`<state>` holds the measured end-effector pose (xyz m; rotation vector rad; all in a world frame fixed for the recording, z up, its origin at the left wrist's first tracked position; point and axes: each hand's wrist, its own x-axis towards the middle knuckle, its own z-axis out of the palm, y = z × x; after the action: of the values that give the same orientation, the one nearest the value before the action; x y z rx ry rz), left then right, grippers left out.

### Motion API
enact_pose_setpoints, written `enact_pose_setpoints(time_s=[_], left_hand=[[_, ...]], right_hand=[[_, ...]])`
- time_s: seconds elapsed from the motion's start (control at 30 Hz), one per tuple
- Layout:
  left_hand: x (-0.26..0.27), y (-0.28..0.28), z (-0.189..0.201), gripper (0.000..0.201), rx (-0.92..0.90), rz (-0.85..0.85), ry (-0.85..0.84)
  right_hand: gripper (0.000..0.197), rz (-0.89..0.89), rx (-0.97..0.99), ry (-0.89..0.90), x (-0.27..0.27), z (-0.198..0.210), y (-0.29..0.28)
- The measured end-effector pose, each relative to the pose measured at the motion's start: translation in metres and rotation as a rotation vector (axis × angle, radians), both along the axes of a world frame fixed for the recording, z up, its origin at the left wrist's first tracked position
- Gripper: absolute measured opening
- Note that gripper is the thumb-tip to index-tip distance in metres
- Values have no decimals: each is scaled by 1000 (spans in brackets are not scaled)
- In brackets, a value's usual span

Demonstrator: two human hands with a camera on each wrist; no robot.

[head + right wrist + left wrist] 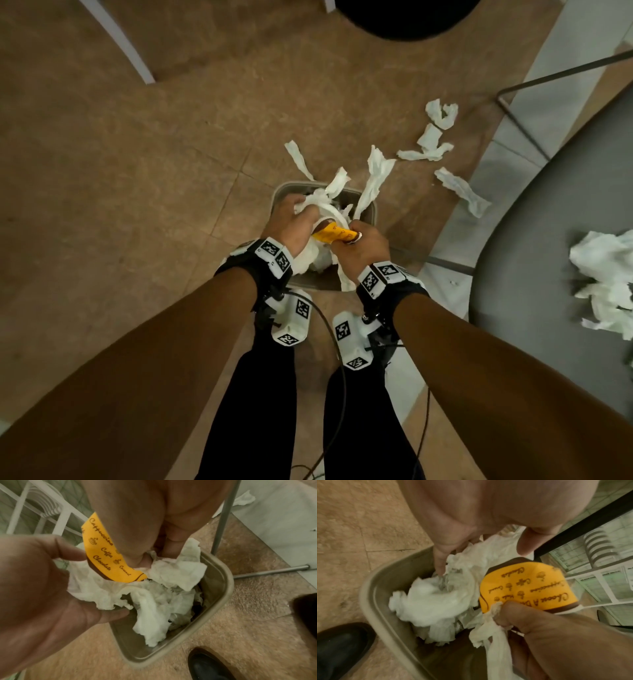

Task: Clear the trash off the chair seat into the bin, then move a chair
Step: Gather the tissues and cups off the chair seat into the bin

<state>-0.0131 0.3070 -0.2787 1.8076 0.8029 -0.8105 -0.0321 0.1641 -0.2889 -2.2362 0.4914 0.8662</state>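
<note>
A beige bin (375, 209) stands on the floor between my feet, with crumpled white tissues (428, 608) inside. Both hands are over it. My left hand (294, 221) grips a wad of white tissue (96, 588). My right hand (361, 241) grips a yellow paper cup (334, 235) printed with brown script, together with a strip of tissue (488, 632) that hangs down. The cup (522, 585) lies on its side between the two hands. At the right, the grey chair seat (548, 240) carries more crumpled tissues (606, 274).
Torn tissue strips (462, 192) lie on the brown tiled floor beyond the bin, and one strip (375, 178) drapes over its far rim. Thin metal chair legs (520, 116) stand at the right. A black round object (407, 17) sits at the top. My black shoes (211, 666) flank the bin.
</note>
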Motion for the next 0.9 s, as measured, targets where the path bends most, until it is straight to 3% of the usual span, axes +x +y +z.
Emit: enact_pose_setpoints(time_s=[0.13,0.27,0.4,0.5,0.63,0.73,0.8,0.9], left_hand=[[-5,12,-1,60,57,-176,-123],[-14,29,-12,49,350,-282,-392],[-26,36,-37,43,445,-245,-236],[-32,32,-47,28,467,-271,-107],[-36,30,-52,22,471,-249,-125],[-35,30,-50,27,457,-279,-98],[-34,32,-46,28,455,-293,-91],[-32,37,-40,25,480,-255,-134]], right_hand=[[5,35,-26,98,-2,-19,11],[6,153,-81,157,1,-36,19],[33,315,-71,204,6,-39,15],[54,442,-114,52,8,-32,10],[50,408,-153,-360,25,-23,5],[68,500,-127,-314,53,-27,8],[55,650,-191,-228,71,-33,12],[34,627,-190,-383,82,-32,16]])
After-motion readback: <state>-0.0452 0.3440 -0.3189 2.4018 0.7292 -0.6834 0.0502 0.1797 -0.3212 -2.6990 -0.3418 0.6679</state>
